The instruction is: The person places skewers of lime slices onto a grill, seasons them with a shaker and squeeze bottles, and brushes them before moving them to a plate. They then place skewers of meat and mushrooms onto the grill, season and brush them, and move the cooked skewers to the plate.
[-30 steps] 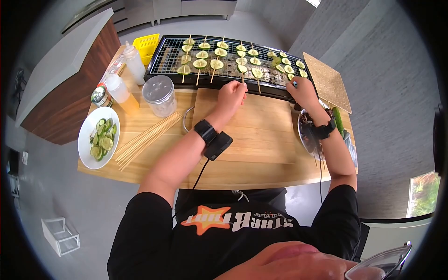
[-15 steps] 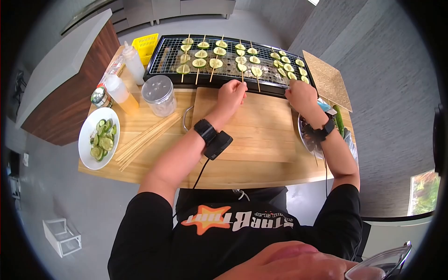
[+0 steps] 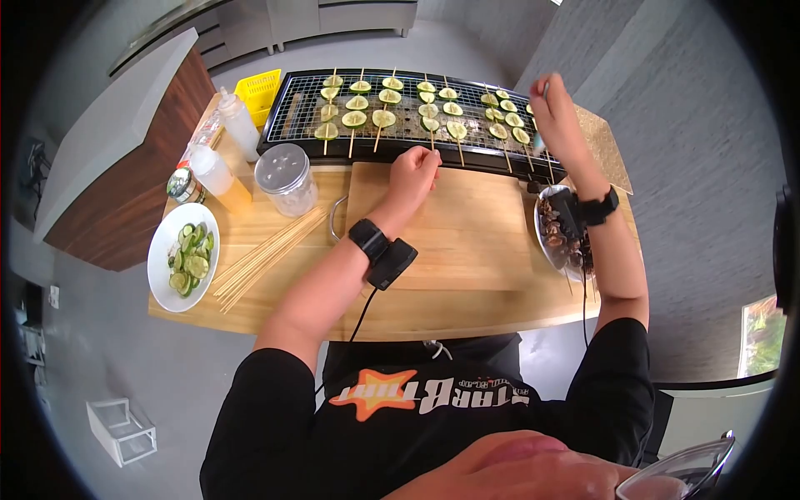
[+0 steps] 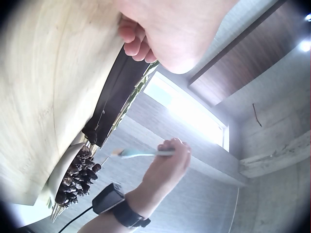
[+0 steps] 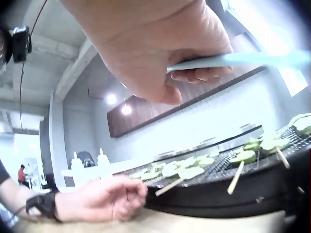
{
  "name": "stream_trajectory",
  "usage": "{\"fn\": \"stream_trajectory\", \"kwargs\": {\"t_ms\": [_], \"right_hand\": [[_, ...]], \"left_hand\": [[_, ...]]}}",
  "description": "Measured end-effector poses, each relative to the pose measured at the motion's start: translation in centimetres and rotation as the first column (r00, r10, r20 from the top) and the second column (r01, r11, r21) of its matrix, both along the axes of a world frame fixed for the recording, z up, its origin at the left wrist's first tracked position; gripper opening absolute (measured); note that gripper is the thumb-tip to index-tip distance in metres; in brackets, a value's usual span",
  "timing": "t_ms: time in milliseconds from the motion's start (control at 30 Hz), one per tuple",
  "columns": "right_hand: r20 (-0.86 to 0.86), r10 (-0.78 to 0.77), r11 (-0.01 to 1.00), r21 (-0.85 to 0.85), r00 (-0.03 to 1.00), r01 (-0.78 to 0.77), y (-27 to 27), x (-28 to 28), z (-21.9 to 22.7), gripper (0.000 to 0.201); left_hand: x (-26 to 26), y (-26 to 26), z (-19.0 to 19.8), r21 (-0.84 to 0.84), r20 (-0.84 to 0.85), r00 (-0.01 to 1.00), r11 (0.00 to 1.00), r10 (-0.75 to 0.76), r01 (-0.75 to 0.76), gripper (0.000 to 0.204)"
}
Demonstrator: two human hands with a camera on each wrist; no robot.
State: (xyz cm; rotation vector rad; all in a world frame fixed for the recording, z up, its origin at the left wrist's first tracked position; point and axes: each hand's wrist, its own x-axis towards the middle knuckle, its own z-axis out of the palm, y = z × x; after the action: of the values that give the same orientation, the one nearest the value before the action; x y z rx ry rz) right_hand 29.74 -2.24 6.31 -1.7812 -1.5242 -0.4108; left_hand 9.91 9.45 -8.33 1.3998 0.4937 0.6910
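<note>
My right hand (image 3: 560,121) is raised over the grill's right end, gripping a light blue brush (image 4: 141,153) by its handle; the brush head points down toward the table side. Skewers of lime-like slices (image 3: 383,118) lie across the wire grill (image 3: 292,100), with their stick ends over the front edge. The left hand (image 3: 412,182) rests at the back edge of the wooden board (image 3: 467,225), its fingers loosely curled beside a skewer end. In the right wrist view, this hand (image 5: 109,198) shows nothing plainly held.
At left stand a lidded jar (image 3: 287,179), squeeze bottles (image 3: 218,177), a yellow basket (image 3: 258,93) and a white bowl of green slices (image 3: 158,258). Bare sticks (image 3: 271,258) lie beside the board. Right of it is a bowl of dark skewered pieces (image 3: 554,233).
My right hand has risen from the grill's front right edge to above its right end, with the brush now visible. The left hand has stayed in nearly the same place.
</note>
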Motion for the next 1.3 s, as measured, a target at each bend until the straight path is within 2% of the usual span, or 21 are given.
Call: {"fn": "stream_trajectory", "kwargs": {"t_ms": [100, 200, 400, 500, 600, 700, 800, 1000, 1033, 1100, 1200, 1300], "right_hand": [[0.071, 0.065, 0.995, 0.065, 0.995, -0.07, 2.5, 2.0, 0.2, 0.014], [-0.029, -0.044, 0.998, 0.034, 0.999, 0.045, 4.6, 3.5, -0.9, 0.011], [-0.15, -0.008, 0.93, 0.362, 0.989, 0.062, 6.8, 4.5, -2.8, 0.018], [-0.171, -0.015, 0.953, 0.296, 0.985, 0.066, 7.6, 5.9, -4.8, 0.019], [-0.304, -0.017, 0.968, 0.234, 0.952, 0.093, 6.6, 5.1, -4.5, 0.02], [-0.338, 0.011, 0.955, 0.281, 0.941, 0.09, 5.3, 3.7, -3.1, 0.021], [-0.335, -0.042, 0.989, 0.121, 0.941, 0.088, 3.8, 2.7, -3.0, 0.021], [-0.386, 0.048, 0.975, 0.218, 0.921, 0.04, 1.3, 1.6, -1.8, 0.02], [-0.385, 0.018, 0.992, 0.121, 0.923, 0.031, 0.7, 1.2, -1.8, 0.019], [-0.374, -0.044, 0.997, -0.071, 0.926, 0.019, -0.9, 0.4, -1.8, 0.018], [-0.311, -0.019, 1.0, -0.002, 0.95, 0.019, -3.1, -1.2, -1.8, 0.013], [-0.079, 0.089, 0.994, -0.051, 0.993, -0.093, -7.0, -5.0, -1.9, 0.015]], "left_hand": [[0.1, 0.0, -0.1, -0.002, 0.001, 1.0, 1.0, -0.006, 0.006, 0.024], [0.1, 0.2, -0.2, -0.004, 0.033, 0.999, 1.0, -0.005, 0.005, 0.025], [0.1, 0.0, 0.1, -0.014, 0.027, 1.0, 1.0, 0.009, -0.008, 0.025], [0.1, 0.0, 0.1, -0.015, 0.03, 1.0, 1.0, 0.01, -0.009, 0.025], [0.3, 0.2, -0.3, -0.011, 0.046, 0.999, 1.0, 0.0, 0.001, 0.026], [0.1, 0.2, -0.3, 0.0, 0.052, 0.999, 1.0, -0.003, 0.003, 0.027], [-0.1, -0.1, 0.2, 0.008, 0.013, 1.0, 1.0, -0.004, 0.004, 0.026], [-0.1, -0.1, 0.1, 0.004, 0.008, 1.0, 1.0, -0.01, 0.01, 0.025], [-0.1, -0.2, 0.2, 0.002, 0.014, 1.0, 1.0, -0.011, 0.011, 0.025], [-0.1, -0.1, 0.1, 0.001, 0.009, 1.0, 1.0, -0.016, 0.016, 0.025], [0.0, 0.0, 0.0, -0.006, 0.001, 1.0, 1.0, -0.02, 0.02, 0.024], [0.0, 0.1, -0.1, 0.01, 0.002, 1.0, 1.0, -0.022, 0.022, 0.024]]}}
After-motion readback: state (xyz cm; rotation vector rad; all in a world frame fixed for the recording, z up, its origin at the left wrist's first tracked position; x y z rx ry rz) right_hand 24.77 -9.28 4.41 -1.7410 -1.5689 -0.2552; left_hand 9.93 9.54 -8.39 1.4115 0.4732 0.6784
